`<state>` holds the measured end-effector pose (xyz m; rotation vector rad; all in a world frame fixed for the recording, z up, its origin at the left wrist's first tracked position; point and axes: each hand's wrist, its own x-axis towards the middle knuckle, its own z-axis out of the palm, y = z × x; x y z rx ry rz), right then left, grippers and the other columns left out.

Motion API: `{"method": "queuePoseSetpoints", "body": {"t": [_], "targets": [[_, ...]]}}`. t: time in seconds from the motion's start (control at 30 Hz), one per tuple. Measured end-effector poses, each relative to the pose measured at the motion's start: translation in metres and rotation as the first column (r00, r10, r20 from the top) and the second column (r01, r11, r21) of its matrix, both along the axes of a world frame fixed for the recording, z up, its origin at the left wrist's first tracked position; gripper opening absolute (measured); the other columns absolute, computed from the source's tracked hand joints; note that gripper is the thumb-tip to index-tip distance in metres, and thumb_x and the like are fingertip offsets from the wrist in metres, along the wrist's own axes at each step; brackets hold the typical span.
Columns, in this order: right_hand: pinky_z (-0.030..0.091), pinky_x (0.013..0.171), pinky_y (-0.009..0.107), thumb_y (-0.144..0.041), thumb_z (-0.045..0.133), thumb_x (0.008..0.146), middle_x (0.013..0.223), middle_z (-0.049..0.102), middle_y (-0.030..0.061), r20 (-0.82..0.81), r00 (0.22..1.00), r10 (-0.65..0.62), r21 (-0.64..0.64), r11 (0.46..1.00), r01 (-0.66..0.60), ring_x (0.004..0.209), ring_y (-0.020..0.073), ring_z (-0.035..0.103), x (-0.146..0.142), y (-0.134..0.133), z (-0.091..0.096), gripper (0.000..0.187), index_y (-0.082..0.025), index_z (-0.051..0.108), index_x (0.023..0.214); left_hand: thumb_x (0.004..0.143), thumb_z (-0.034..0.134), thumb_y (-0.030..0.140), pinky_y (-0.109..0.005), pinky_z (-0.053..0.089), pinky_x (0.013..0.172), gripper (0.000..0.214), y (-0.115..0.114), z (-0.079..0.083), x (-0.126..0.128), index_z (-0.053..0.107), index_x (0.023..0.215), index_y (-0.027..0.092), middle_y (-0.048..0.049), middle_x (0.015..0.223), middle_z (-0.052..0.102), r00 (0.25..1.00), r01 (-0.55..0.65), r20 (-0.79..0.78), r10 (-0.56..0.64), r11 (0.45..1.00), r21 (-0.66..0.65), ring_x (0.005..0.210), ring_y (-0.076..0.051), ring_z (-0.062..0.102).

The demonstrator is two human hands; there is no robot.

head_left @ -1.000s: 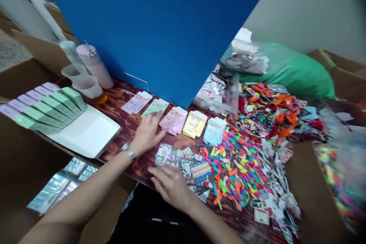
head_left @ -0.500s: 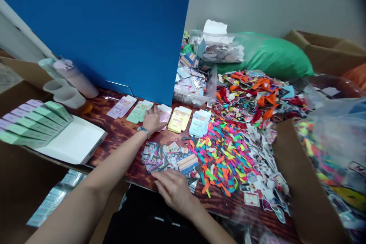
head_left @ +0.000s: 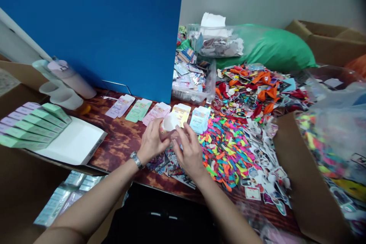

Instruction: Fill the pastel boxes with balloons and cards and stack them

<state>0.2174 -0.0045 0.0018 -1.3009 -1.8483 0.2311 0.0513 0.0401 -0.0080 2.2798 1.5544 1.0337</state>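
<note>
Here we go, both hands up off the bench and working on one piece: a small white round tub (head_left: 169,122), pale and smooth on top, with a pinkish band low on its side that's too small to read. It's held in the air just above the bench, right in front of the row of boxes. The left hand (head_left: 153,143), wristwatch (head_left: 137,160) on its wrist, is closed around the tub's lower side, while the right hand (head_left: 190,152) comes in from the other side, fingers spread and fingertips (head_left: 179,129) pressed against the rim.

Right under those hands, a spread of printed cards (head_left: 174,169) sits on the dark, flame-grained wood of the bench (head_left: 120,141). Lined up behind are flat card boxes: lilac (head_left: 120,106), mint (head_left: 138,109), pink (head_left: 156,113), yellow (head_left: 181,113), and pale blue (head_left: 199,120) just beside the right hand. To the right, a big heap of neon balloons (head_left: 225,152) runs into a scatter of sticker cut-outs (head_left: 265,164). Over on the left, stacked green and lilac boxes (head_left: 34,126) overlap a white box (head_left: 74,141), with a pink tumbler (head_left: 71,82) against the blue board (head_left: 85,26).
</note>
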Motion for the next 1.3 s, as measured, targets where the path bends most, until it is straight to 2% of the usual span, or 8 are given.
{"method": "queuePoseSetpoints", "body": {"t": [0.23, 0.37, 0.53, 0.63, 0.77, 0.93, 1.17, 1.3], "targets": [[0.045, 0.106, 0.041, -0.025, 0.051, 0.096, 0.139, 0.051, 0.0123, -0.264, 0.951, 0.16, -0.134, 0.971, -0.2, 0.129, 0.0241, 0.051, -0.004, -0.01, 0.008, 0.029, -0.022, 0.063, 0.123, 0.08, 0.06, 0.02, -0.039, 0.052, 0.094, 0.064, -0.032, 0.009, -0.002, 0.034, 0.139, 0.023, -0.0119, 0.127, 0.057, 0.978, 0.208, -0.022, -0.207, 0.977, 0.041, 0.113, -0.025, 0.058], [0.051, 0.097, 0.036, -0.032, 0.044, 0.099, 0.121, 0.065, 0.0085, -0.595, 0.801, -0.063, -0.294, 0.945, -0.145, 0.113, 0.0199, 0.062, -0.006, -0.012, 0.01, 0.034, -0.022, 0.054, 0.13, 0.08, 0.062, 0.023, -0.042, 0.053, 0.089, 0.059, -0.039, 0.006, -0.001, 0.037, 0.134, 0.021, -0.0148, 0.128, 0.055, 0.971, 0.221, -0.101, -0.217, 0.975, 0.034, 0.113, -0.028, 0.058], [0.056, 0.083, 0.033, -0.035, 0.058, 0.09, 0.102, 0.072, 0.0052, -0.787, 0.6, -0.146, -0.416, 0.843, -0.341, 0.094, 0.0199, 0.068, -0.007, -0.006, 0.009, 0.021, -0.02, 0.067, 0.102, 0.081, 0.062, 0.027, -0.043, 0.052, 0.088, 0.074, -0.046, -0.001, 0.0, 0.025, 0.144, 0.018, -0.0167, 0.126, 0.056, 0.97, 0.21, -0.136, -0.203, 0.977, 0.037, 0.108, -0.03, 0.059], [0.056, 0.08, 0.032, -0.031, 0.062, 0.087, 0.098, 0.072, 0.0044, -0.701, 0.703, -0.115, -0.452, 0.835, -0.314, 0.09, 0.0191, 0.068, -0.004, -0.006, 0.014, 0.018, -0.02, 0.069, 0.1, 0.082, 0.06, 0.029, -0.043, 0.052, 0.086, 0.088, -0.05, -0.005, 0.0, 0.009, 0.151, 0.011, -0.0198, 0.124, 0.056, 0.976, 0.158, -0.155, -0.155, 0.987, 0.013, 0.107, -0.031, 0.059], [0.055, 0.086, 0.034, -0.022, 0.057, 0.09, 0.1, 0.071, 0.0056, -0.42, 0.907, -0.025, -0.33, 0.935, -0.127, 0.095, 0.0198, 0.067, -0.006, -0.013, 0.02, 0.018, -0.022, 0.072, 0.1, 0.084, 0.057, 0.034, -0.041, 0.052, 0.082, 0.095, -0.052, -0.003, 0.002, -0.002, 0.153, 0.009, -0.0189, 0.116, 0.056, 0.966, 0.127, -0.223, -0.131, 0.991, -0.031, 0.102, -0.031, 0.058], [0.051, 0.1, 0.037, -0.016, 0.045, 0.097, 0.122, 0.068, 0.0074, -0.27, 0.962, 0.04, -0.145, 0.986, -0.082, 0.114, 0.0194, 0.063, -0.022, -0.029, 0.012, 0.036, -0.023, 0.061, 0.128, 0.086, 0.052, 0.04, -0.041, 0.051, 0.076, 0.098, -0.053, 0.005, 0.006, -0.011, 0.151, 0.003, -0.0185, 0.108, 0.055, 0.939, 0.063, -0.337, -0.072, 0.997, -0.036, 0.094, -0.031, 0.056], [0.042, 0.112, 0.043, -0.02, 0.046, 0.097, 0.141, 0.055, 0.0101, -0.312, 0.947, 0.082, -0.201, 0.968, -0.15, 0.131, 0.0216, 0.052, -0.024, -0.03, -0.016, 0.044, -0.02, 0.049, 0.142, 0.085, 0.049, 0.029, -0.049, 0.05, 0.084, 0.086, -0.046, 0.01, -0.001, 0.0, 0.153, 0.007, -0.0187, 0.109, 0.056, 0.903, 0.095, -0.413, -0.12, 0.992, -0.082, 0.098, -0.033, 0.057], [0.054, 0.097, 0.042, -0.035, 0.052, 0.095, 0.133, 0.062, 0.0116, -0.666, 0.715, -0.212, -0.381, 0.921, -0.082, 0.118, 0.0228, 0.061, -0.012, -0.004, -0.019, 0.042, -0.019, 0.054, 0.134, 0.077, 0.066, 0.057, -0.064, 0.028, 0.11, 0.112, -0.036, 0.017, -0.02, -0.008, 0.153, 0.018, -0.024, 0.146, 0.033, 0.968, 0.169, -0.206, -0.142, 0.978, 0.119, 0.135, -0.043, 0.036]]}}
